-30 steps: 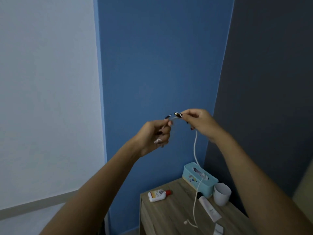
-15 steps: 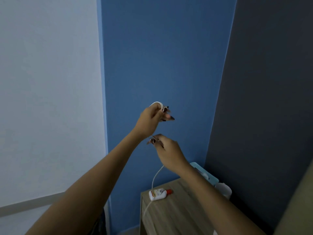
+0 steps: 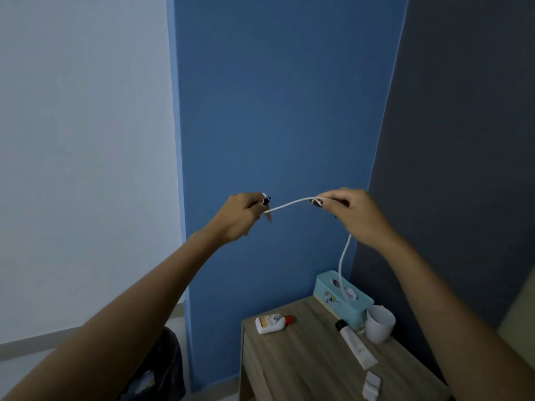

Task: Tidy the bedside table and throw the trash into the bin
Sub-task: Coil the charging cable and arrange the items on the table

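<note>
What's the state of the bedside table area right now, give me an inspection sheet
Surface: wooden table, partly covered.
Job's things: white bottle lying on its side; tube lying flat; white cup beside teal box; small white packet near the front edge.
Clutter: nothing else seen.
Grippers: left hand and right hand each pinch the cable, raised above the table.
Cables: white cable spans both hands, then hangs toward the box.
Surroundings: blue wall; dark bin on the floor, left of the table.

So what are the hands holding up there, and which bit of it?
A white cable. The left hand pinches one end; the right hand grips it farther along, and the rest hangs down toward the bedside table.
</note>
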Motion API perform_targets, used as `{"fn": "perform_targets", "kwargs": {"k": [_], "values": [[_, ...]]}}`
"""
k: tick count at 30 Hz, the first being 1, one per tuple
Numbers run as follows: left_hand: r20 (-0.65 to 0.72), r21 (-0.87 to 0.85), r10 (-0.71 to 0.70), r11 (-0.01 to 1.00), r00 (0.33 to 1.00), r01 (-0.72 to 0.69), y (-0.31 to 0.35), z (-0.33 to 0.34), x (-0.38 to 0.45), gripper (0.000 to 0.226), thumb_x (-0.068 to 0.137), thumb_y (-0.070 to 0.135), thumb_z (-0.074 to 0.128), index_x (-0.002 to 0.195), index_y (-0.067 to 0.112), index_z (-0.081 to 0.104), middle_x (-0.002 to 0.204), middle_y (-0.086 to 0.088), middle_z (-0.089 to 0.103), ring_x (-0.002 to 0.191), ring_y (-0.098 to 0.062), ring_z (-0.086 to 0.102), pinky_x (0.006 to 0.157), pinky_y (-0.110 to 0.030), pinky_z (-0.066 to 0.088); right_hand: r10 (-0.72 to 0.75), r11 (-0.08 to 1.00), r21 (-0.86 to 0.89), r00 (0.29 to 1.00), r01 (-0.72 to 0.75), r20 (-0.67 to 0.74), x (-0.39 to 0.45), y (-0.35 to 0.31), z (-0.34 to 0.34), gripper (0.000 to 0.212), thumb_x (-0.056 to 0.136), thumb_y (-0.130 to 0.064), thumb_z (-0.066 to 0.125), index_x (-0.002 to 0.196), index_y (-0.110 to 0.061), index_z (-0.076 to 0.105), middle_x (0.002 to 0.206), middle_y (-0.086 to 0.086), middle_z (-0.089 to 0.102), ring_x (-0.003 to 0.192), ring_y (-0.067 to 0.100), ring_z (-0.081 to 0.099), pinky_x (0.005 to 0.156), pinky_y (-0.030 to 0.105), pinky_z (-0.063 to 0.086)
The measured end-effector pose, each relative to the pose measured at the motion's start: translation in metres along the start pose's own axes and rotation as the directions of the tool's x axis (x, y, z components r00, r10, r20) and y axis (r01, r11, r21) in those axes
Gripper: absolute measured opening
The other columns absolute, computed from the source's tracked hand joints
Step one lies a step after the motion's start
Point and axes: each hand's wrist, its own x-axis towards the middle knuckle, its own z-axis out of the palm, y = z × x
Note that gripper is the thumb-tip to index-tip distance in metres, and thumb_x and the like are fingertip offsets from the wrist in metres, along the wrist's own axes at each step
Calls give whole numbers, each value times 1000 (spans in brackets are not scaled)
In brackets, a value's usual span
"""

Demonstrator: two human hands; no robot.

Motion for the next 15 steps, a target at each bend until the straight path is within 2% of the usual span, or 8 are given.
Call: {"fn": "perform_targets", "kwargs": {"k": [3,5,7,9,11,13,15], "values": [[160,-326,-23,943,987,75,17,2,-5,37,98,24,40,70,6,56,56,0,34,48,-17,32,48,-29,30,17,996,84,996,-9,-87,8,5,-5,18,93,-26,59,102,-25,75,74,-7,63,55,3,51,57,23,37],[271,-486,8,864,963,129,31,5,-9,35,101,21,37,70,8,48,56,-2,30,43,-15,29,47,-25,28,53,987,160,987,-29,-150,11,7,2,19,94,-28,59,105,-26,74,70,-1,65,48,3,43,52,26,35],[343,-663,74,725,936,186,48,9,-11,29,98,15,36,71,10,45,57,-3,33,40,-12,30,48,-23,30,92,979,200,974,-51,-205,13,8,18,21,94,-32,57,107,-28,73,73,11,68,54,12,45,53,30,35],[333,-807,105,546,937,226,62,13,-11,27,97,12,34,73,10,47,58,-1,40,41,-11,35,51,-21,35,93,981,187,971,-52,-219,9,4,39,27,95,-39,53,103,-25,74,71,12,68,56,10,49,54,27,37],[286,-876,81,425,955,226,72,16,-5,27,99,14,33,77,12,49,58,3,45,46,-10,42,56,-22,38,87,987,149,976,-57,-199,3,-6,61,33,97,-40,45,86,-22,70,62,1,62,51,1,50,50,18,33],[230,-913,16,350,973,210,78,19,2,24,101,16,35,83,14,52,60,4,49,51,-9,50,60,-23,43,134,985,126,980,-115,-149,-2,-16,82,33,99,-29,42,74,-16,59,59,-7,53,50,2,51,47,18,29],[153,-927,-67,337,986,167,78,20,9,22,102,16,37,90,11,55,63,3,53,59,-11,55,62,-22,47,181,981,91,979,-173,-93,-6,-26,101,29,99,-17,42,77,-5,56,63,-4,52,51,7,46,50,24,28]]}}
